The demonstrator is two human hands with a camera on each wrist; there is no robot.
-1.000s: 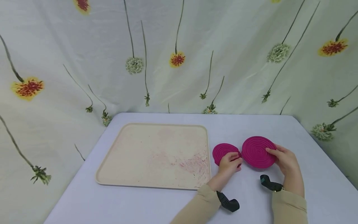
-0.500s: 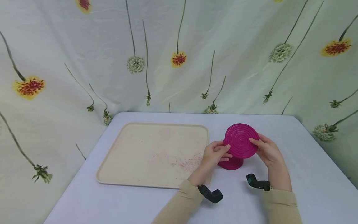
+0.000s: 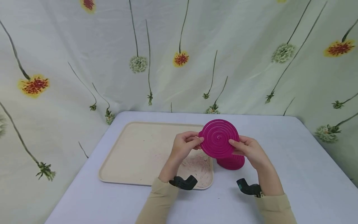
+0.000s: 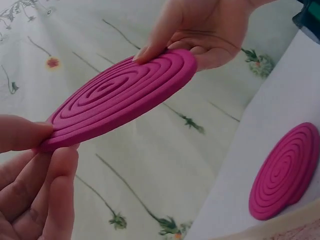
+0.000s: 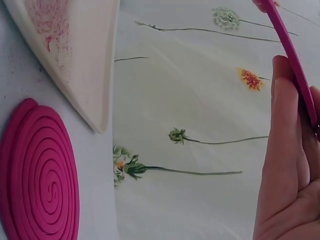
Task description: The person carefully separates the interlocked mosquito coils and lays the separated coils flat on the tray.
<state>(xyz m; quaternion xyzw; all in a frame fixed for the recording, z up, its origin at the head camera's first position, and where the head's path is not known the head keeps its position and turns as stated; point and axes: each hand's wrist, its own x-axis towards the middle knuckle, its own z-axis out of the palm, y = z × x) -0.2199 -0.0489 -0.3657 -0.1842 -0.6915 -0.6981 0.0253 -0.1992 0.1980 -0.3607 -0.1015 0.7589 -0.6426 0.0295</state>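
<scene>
In the head view a magenta spiral disc (image 3: 219,138), which looks like a coil of modelling clay, is held up over the tray's right edge. My left hand (image 3: 185,144) pinches its left rim between thumb and fingers. The opposite rim is gripped by my right hand (image 3: 249,151), thumb on the face and fingers behind. The left wrist view shows the held disc (image 4: 120,97) tilted, with concentric ridges. A second magenta spiral disc (image 3: 232,162) lies on the table below, partly hidden by the held one; its whole spiral face (image 5: 42,175) shows in the right wrist view.
A cream tray (image 3: 134,152) with a low rim lies to the left on the white table (image 3: 268,133), pink smears and crumbs at its right side. A floral cloth (image 3: 156,37) hangs behind. Each wrist carries a black camera.
My right hand has lifted the larger disc and carried it left, over the second disc and toward the tray. My left hand has left the second disc and now pinches the lifted one.
</scene>
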